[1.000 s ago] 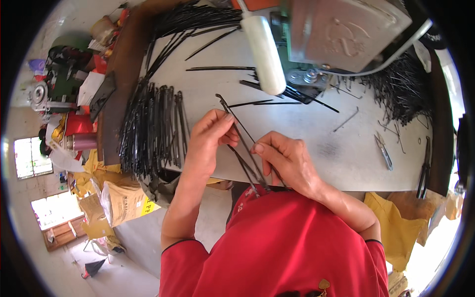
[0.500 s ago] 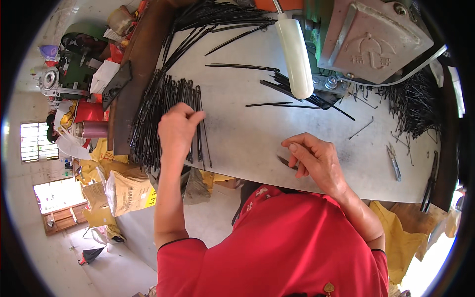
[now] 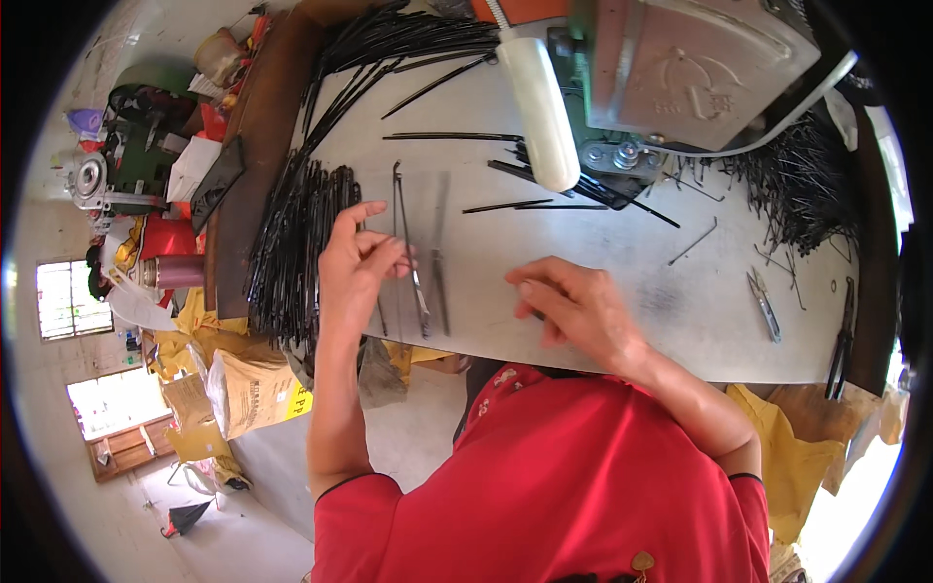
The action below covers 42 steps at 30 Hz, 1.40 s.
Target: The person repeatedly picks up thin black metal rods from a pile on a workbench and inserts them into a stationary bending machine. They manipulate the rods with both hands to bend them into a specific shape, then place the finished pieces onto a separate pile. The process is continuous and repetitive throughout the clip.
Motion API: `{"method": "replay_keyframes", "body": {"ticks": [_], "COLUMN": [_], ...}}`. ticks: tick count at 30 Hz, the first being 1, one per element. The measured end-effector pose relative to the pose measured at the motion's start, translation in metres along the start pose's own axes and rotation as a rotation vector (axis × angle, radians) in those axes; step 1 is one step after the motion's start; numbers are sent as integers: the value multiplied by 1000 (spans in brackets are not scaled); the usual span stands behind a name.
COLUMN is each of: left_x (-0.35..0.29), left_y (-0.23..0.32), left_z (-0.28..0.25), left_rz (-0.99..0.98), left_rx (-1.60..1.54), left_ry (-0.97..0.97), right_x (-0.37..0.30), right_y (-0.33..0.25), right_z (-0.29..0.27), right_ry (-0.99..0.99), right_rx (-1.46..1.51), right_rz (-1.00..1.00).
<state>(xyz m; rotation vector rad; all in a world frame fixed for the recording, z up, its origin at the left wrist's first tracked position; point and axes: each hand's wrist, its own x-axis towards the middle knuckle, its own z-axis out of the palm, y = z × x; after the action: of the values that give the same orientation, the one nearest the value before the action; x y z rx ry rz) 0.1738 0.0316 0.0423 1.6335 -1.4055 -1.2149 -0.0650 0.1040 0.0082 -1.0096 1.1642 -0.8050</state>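
My left hand (image 3: 358,255) is at the right side of a dense pile of black metal rods (image 3: 303,243), forefinger stretched out and apart from the other fingers. Its fingertips touch a thin black rod (image 3: 405,225) with a bent upper end, standing off the pile. Just right of that, a second rod (image 3: 440,257) is smeared by motion. Over the table's front part, my right hand (image 3: 583,309) has its fingers curled together. A small dark bit shows at its fingertips, too hidden to name.
A green machine (image 3: 573,107) with a white tube-shaped lamp (image 3: 540,117) stands at the back right. Loose rods (image 3: 452,136) lie mid-table. Farther right are a heap of thin black wire pieces (image 3: 802,180), small snippers (image 3: 764,306) and black-handled pliers (image 3: 842,340).
My left hand has opened its forefinger outward, and two rods now stand off to the right of the pile. My right hand has shifted left. The whole view has shifted slightly.
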Motion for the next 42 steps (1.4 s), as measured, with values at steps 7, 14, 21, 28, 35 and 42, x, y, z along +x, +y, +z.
{"method": "replay_keyframes", "body": {"ticks": [7, 14, 21, 28, 35, 42], "left_x": [-19, -15, -34, -17, 7, 10], "left_y": [-2, -7, -4, -6, -93, -19], "left_z": [47, 43, 76, 41, -54, 36], "left_rz": [-1, 57, 24, 136, 241, 615], "left_rx": [-245, -190, -452, -133, 1137, 766], "left_ry": [-191, -153, -112, 174, 494, 273], "right_x": [11, 1, 3, -18, -40, -34], "right_y": [-1, -2, -3, -3, -1, 11], "right_z": [15, 11, 19, 4, -83, -125], "right_ry": [-238, -140, -172, -132, 394, 489], "right_rx": [2, 157, 135, -147, -597, -1343], "right_rz": [82, 127, 154, -28, -193, -334]}}
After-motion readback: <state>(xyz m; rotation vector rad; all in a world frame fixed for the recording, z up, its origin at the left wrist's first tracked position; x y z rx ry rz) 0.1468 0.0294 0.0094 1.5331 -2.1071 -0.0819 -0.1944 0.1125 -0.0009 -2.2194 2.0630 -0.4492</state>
